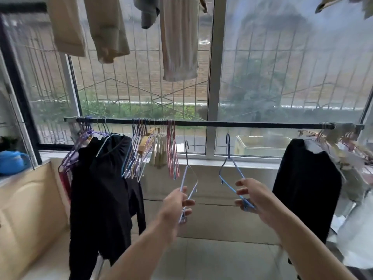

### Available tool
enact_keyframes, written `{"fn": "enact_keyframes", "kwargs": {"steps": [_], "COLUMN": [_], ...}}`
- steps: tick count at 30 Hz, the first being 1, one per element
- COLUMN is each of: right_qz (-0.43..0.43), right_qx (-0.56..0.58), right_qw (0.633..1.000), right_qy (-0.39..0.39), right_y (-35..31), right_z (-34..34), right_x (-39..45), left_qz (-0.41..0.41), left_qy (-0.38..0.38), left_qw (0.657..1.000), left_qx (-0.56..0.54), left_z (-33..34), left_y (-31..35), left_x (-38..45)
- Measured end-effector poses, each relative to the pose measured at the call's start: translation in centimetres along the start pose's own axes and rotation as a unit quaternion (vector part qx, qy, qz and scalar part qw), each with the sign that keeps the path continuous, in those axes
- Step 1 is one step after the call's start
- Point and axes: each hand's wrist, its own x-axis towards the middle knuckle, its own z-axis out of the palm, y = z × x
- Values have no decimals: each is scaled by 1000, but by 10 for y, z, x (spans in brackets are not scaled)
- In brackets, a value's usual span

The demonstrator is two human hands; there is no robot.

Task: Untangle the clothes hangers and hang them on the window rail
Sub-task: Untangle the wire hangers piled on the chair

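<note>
A black window rail [232, 124] runs across the window at mid-height. My left hand [175, 205] grips a pale blue wire hanger [189, 178] by its lower bar, hook up, just below the rail. My right hand [252, 196] pinches a second blue wire hanger [229, 168] at one shoulder, its hook also upright under the rail. The two hangers are apart from each other and neither hook touches the rail. Several coloured hangers [153, 146] hang bunched on the rail to the left.
A black garment [103, 188] hangs on the rail at left, another black garment [306, 182] at right beside more hangers [341, 138]. Beige clothes [177, 41] hang from above. A wooden cabinet [26, 199] stands at left with a blue object [12, 161] on it.
</note>
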Motion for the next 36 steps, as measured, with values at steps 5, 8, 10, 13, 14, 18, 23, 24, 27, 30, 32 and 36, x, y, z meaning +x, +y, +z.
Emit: {"fn": "enact_keyframes", "kwargs": {"steps": [5, 8, 10, 13, 14, 18, 23, 24, 27, 30, 32, 36], "right_qz": [23, 29, 30, 30, 29, 32, 13, 6, -14, -26, -37, -78], "right_qx": [4, -2, -6, -18, -19, -22, -29, -30, -39, -50, -53, -63], "right_qw": [1000, 1000, 1000, 999, 999, 998, 998, 997, 996, 995, 994, 992], "right_qy": [8, 6, -4, -20, -24, -43, -61, -65, -78, -84, -84, -72], "right_y": [-6, -9, -13, -15, -16, -19, -30, -33, -41, -45, -46, -49], "right_z": [13, 19, 23, 26, 27, 26, 28, 28, 32, 40, 48, 73], "right_x": [39, 59, 72, 88, 93, 110, 121, 123, 124, 124, 124, 134], "left_qz": [98, 101, 102, 114, 115, 55, 61, 56, 41, 9, -9, -32], "left_qy": [9, 21, 25, 41, 54, 96, 156, 157, 150, 116, 89, 29], "left_qw": [992, 990, 990, 988, 987, 988, 971, 972, 978, 986, 986, 986], "left_qx": [78, 93, 92, 98, 101, 107, 170, 166, 137, 121, 138, 159], "left_z": [30, 41, 46, 52, 51, 50, 47, 45, 36, 25, 18, 2], "left_y": [24, 47, 61, 75, 78, 75, 60, 58, 54, 49, 49, 63], "left_x": [100, 156, 186, 217, 229, 253, 257, 259, 265, 265, 255, 203]}}
